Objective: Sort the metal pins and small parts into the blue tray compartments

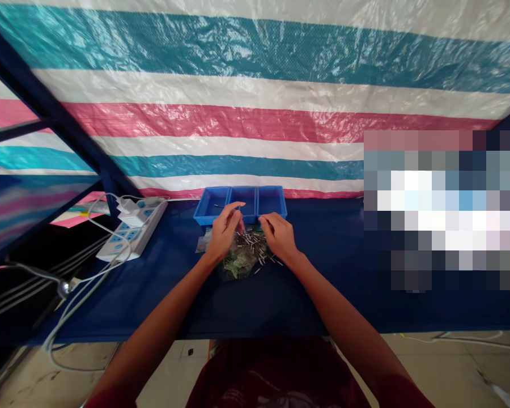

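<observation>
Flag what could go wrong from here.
Loose rods lie beside the right hand; a careless brush might scatter them across the table. Some also lie against the bag, so tugging it could shift them. A cable loops past the table's front edge near the left forearm, which might snag it.

A makeshift workshop booth, by the look of its striped tarpaulin wall (255, 51), dark blue worktable (331, 294), power strip (141, 231), plastic trays (271, 202) and heaped small rods (261, 249)
</observation>
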The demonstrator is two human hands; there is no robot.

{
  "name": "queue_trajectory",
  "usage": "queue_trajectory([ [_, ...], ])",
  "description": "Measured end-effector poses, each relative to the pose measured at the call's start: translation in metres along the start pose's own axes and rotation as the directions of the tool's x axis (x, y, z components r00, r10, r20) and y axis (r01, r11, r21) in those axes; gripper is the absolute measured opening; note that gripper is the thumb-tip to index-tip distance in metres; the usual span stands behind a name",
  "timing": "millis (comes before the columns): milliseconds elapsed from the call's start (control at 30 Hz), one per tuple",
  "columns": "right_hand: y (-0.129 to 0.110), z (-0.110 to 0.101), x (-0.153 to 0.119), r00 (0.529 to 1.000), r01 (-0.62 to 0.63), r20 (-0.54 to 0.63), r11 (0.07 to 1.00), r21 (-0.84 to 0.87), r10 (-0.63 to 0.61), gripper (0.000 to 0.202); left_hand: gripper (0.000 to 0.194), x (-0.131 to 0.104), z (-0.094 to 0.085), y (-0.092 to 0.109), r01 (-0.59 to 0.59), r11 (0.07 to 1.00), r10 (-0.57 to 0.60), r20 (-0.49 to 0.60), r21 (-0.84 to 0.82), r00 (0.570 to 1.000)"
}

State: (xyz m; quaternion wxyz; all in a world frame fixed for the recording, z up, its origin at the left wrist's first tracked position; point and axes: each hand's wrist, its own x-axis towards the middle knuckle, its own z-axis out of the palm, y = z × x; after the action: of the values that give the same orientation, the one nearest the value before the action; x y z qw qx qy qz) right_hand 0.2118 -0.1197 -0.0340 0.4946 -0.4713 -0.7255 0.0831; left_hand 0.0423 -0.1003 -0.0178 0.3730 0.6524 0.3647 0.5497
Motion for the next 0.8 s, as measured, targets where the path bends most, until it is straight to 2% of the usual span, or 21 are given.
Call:
queue_trajectory([
  [100, 0.0, 0.0, 0.0, 1.0, -0.014, 0.007, 1.0, 0.0, 0.014, 0.032, 0.031, -0.001, -0.001, -0.001, -0.018, 0.991, 0.013, 0.036, 0.133, 0.999],
  [167, -0.001, 0.0, 0.0, 1.0, -0.021, 0.004, 1.0, 0.003, 0.021, 0.032, 0.034, -0.002, -0.001, -0.002, -0.023, 0.988, 0.014, 0.054, 0.155, 0.998],
  [400, -0.001, -0.001, 0.0, 1.0, -0.007, -0.014, 1.0, 0.021, 0.007, 0.03, 0.034, -0.003, 0.0, -0.001, -0.011, 0.996, 0.002, 0.094, 0.09, 0.996],
  [800, 0.0, 0.001, -0.002, 0.995, 0.079, 0.053, 0.996, 0.051, -0.082, 0.027, 0.031, -0.003, 0.003, 0.01, 0.026, 0.999, -0.028, 0.052, 0.036, 0.998],
])
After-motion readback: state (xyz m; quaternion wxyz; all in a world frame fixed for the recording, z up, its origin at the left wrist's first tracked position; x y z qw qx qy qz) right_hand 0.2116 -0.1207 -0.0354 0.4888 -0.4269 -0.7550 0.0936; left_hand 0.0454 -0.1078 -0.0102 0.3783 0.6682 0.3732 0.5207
